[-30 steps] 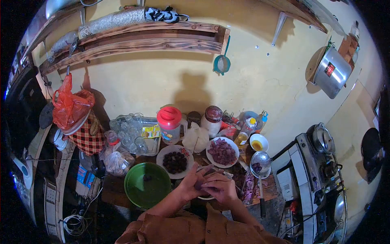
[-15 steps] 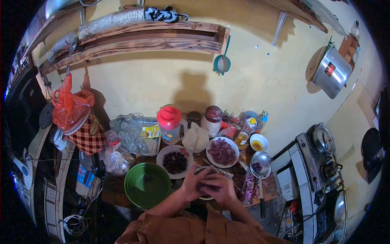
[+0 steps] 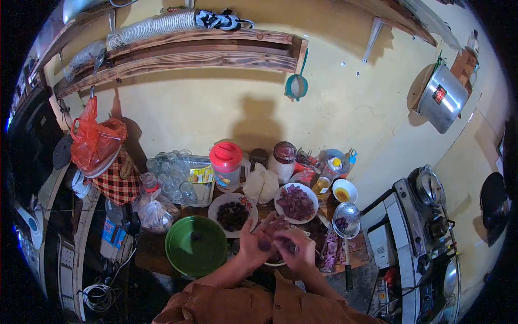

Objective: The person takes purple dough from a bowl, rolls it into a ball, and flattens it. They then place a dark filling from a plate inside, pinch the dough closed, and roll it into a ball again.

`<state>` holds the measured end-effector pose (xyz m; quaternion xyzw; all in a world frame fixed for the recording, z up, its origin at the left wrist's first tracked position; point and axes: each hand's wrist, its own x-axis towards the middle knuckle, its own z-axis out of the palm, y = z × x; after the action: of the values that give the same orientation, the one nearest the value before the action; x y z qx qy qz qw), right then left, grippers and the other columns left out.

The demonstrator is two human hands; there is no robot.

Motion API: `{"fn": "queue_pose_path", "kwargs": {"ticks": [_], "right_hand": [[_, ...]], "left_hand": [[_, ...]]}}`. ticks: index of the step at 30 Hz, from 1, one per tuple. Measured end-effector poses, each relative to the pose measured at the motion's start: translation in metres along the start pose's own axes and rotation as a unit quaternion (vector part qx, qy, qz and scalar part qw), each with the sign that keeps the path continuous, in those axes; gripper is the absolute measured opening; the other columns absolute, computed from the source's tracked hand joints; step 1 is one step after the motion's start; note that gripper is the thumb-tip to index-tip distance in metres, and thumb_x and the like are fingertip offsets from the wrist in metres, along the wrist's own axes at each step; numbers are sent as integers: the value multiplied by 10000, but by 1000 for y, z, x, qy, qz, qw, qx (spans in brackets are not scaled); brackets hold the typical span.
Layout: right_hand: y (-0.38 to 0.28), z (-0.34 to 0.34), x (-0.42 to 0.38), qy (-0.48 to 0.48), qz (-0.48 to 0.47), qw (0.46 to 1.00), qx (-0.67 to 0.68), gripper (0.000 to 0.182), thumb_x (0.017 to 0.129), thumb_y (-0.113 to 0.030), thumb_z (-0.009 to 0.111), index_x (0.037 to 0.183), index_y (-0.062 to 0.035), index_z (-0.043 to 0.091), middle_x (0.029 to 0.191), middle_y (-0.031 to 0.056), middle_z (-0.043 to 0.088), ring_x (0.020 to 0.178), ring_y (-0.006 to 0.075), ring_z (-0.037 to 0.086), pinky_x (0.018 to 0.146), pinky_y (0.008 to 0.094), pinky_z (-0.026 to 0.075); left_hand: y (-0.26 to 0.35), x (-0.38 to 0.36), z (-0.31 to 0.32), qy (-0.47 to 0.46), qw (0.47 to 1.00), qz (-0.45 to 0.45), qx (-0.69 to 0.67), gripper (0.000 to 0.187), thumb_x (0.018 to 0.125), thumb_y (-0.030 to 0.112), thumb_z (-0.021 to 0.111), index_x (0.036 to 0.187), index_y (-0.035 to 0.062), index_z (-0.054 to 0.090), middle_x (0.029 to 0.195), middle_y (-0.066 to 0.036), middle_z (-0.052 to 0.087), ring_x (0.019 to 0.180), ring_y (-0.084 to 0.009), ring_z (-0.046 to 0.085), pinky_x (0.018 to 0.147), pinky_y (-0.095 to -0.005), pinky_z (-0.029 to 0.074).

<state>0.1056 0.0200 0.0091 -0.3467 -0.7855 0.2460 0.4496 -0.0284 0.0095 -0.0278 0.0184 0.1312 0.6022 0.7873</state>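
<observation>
My left hand point(image 3: 251, 247) is turned palm up with its fingers stretched out, and a small purple dough ball point(image 3: 264, 245) rests on it. Close beside it, my right hand point(image 3: 297, 249) has its fingers curled together; what they pinch, if anything, is hidden. Beneath both hands is a bowl point(image 3: 274, 264), mostly covered by them. A plate of dark purple balls point(image 3: 215, 206) lies just beyond my left hand. Past my right hand stands a white plate point(image 3: 313, 216) of purple chunks.
Left of the hands sits a green basin point(image 3: 171, 237) with a dark lump inside. Behind are a red-lidded pitcher point(image 3: 226, 162), a tray of glasses point(image 3: 204, 200) and a jar point(image 3: 284, 164). A skimmer point(image 3: 347, 216) and purple peelings point(image 3: 330, 251) lie right, near the stove point(image 3: 410, 208).
My hands were pressed together, one over the other. They have come apart, showing the purple ball on my left hand, while the right fingers have curled.
</observation>
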Motion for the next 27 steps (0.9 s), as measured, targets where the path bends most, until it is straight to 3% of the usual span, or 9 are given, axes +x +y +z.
{"fn": "queue_pose_path", "kwargs": {"ticks": [4, 12, 16, 18, 21, 22, 24, 27], "right_hand": [[7, 6, -14, -33, -52, 998, 4, 157, 704, -29, 714, 857, -47, 684, 838, 114, 658, 749, 244, 652, 621, 318, 517], [1, 13, -16, -19, 24, 999, -16, 119, 710, -16, 707, 828, -35, 699, 842, 120, 673, 720, 228, 671, 623, 295, 533], [3, 15, -21, -19, 39, 999, 17, 199, 700, -92, 723, 893, -57, 685, 845, 124, 668, 763, 274, 666, 688, 344, 535], [-4, 14, -20, -25, 121, 992, 40, 193, 703, -90, 723, 889, -51, 686, 848, 126, 671, 771, 275, 668, 689, 340, 535], [0, 17, -19, -20, 198, 968, 155, 199, 702, -82, 719, 897, -55, 686, 867, 125, 674, 789, 272, 671, 701, 341, 536], [-3, 16, -19, -20, 197, 968, 154, 199, 702, -82, 719, 897, -55, 686, 867, 125, 674, 789, 272, 671, 701, 341, 536], [-10, 11, -16, -17, 48, 999, 2, 222, 687, -66, 715, 908, -61, 690, 881, 125, 676, 809, 268, 672, 717, 340, 538], [-2, 9, -14, -50, 51, 997, 15, 244, 668, -63, 722, 911, -73, 698, 905, 118, 678, 833, 260, 671, 736, 337, 539]], "left_hand": [[-3, 3, -12, -58, 997, 50, 7, 707, 900, 581, 246, 1407, 90, 277, 1416, -110, 371, 1316, -258, 326, 1061, -462, 269], [-5, -4, 4, -17, 993, 102, 59, 724, 896, 591, 247, 1406, 80, 295, 1411, -112, 386, 1336, -219, 305, 1088, -417, 189], [-8, -3, 1, -23, 979, 149, 137, 735, 882, 612, 291, 1398, 90, 320, 1407, -125, 390, 1330, -271, 319, 1070, -457, 246], [-7, -5, 3, -38, 977, 155, 142, 727, 897, 593, 220, 1411, 85, 290, 1419, -151, 368, 1352, -233, 279, 1113, -441, 78], [-8, -8, 6, -46, 975, 174, 131, 748, 887, 605, 224, 1420, 83, 268, 1429, -159, 349, 1362, -249, 255, 1117, -440, 38], [-9, -8, 7, -46, 975, 174, 130, 748, 887, 605, 224, 1420, 83, 268, 1429, -159, 349, 1362, -249, 255, 1117, -440, 38], [-10, -10, 9, -43, 966, 188, 172, 798, 858, 657, 259, 1423, 93, 276, 1421, -149, 363, 1348, -267, 277, 1084, -454, 181], [-7, -10, 12, -62, 969, 185, 153, 820, 849, 668, 260, 1434, 94, 245, 1431, -147, 346, 1348, -265, 274, 1084, -454, 174]]}}
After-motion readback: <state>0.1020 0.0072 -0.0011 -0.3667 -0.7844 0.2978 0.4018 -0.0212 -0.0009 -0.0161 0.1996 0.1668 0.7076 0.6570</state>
